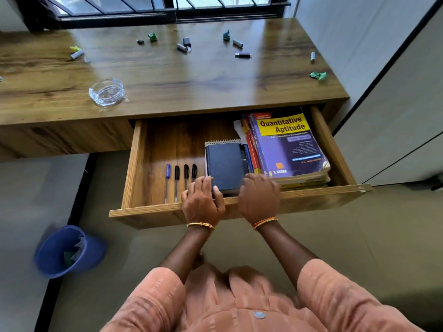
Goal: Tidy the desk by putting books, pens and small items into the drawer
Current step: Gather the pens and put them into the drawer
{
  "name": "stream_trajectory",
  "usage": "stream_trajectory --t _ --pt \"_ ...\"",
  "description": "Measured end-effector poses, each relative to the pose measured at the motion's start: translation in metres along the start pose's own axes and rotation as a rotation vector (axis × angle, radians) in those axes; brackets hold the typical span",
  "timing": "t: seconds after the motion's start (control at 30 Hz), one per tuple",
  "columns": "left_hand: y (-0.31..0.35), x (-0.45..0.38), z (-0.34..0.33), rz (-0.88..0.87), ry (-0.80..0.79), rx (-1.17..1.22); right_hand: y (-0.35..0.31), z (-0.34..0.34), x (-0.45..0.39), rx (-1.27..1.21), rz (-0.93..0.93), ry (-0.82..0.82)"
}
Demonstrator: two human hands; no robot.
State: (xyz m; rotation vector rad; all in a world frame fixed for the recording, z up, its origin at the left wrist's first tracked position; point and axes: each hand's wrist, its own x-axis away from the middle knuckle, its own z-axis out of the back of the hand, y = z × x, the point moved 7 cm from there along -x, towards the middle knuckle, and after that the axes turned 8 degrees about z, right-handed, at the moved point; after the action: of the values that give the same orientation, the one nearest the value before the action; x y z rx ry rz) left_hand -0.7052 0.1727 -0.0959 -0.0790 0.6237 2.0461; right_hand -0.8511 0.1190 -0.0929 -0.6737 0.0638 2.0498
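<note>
The wooden drawer (pixel 134 164) is pulled out under the desk (pixel 191 75). Inside it, a dark blue diary (pixel 225 164) lies on a spiral notepad (pixel 223 141), next to a stack of books topped by a purple "Quantitative Aptitude" book (pixel 287 144). Several pens (pixel 181 178) lie side by side at the drawer's left. My left hand (pixel 202 202) grips the diary's near left corner. My right hand (pixel 259 197) rests on its near right corner. On the desk top lie batteries (pixel 237 43), a USB stick (pixel 243 55) and green paper scraps (pixel 318 75).
A glass ashtray (pixel 107 92) stands on the desk's left part. A blue waste bin (pixel 67 251) with scraps in it sits on the floor at the left. A white cabinet (pixel 395 104) flanks the desk on the right. A window (pixel 167 8) runs behind.
</note>
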Motion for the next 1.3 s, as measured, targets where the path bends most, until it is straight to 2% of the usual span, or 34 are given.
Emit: stream_trajectory --t 0.2,0.6,0.9,1.0,1.1,1.3 --pt "0.003 -0.03 -0.013 -0.074 0.013 -0.017 0.006 -0.014 -0.031 -0.015 0.016 -0.049" --pt "0.015 -0.129 -0.049 -0.416 -0.123 -0.098 0.021 -0.06 -0.13 -0.017 0.146 -0.239" --pt "0.022 -0.214 -0.076 -0.329 -0.171 -0.169 0.037 -0.1 -0.204 -0.01 0.23 -0.334" --pt "0.023 -0.232 -0.084 -0.367 -0.173 -0.189 0.039 -0.105 -0.221 -0.033 0.238 -0.287" --pt "0.022 -0.244 -0.086 -0.387 -0.138 -0.126 0.04 -0.107 -0.23 -0.088 0.207 -0.153" --pt "0.025 -0.25 -0.088 -0.303 -0.073 -0.017 0.037 -0.112 -0.236 -0.114 0.112 0.048"
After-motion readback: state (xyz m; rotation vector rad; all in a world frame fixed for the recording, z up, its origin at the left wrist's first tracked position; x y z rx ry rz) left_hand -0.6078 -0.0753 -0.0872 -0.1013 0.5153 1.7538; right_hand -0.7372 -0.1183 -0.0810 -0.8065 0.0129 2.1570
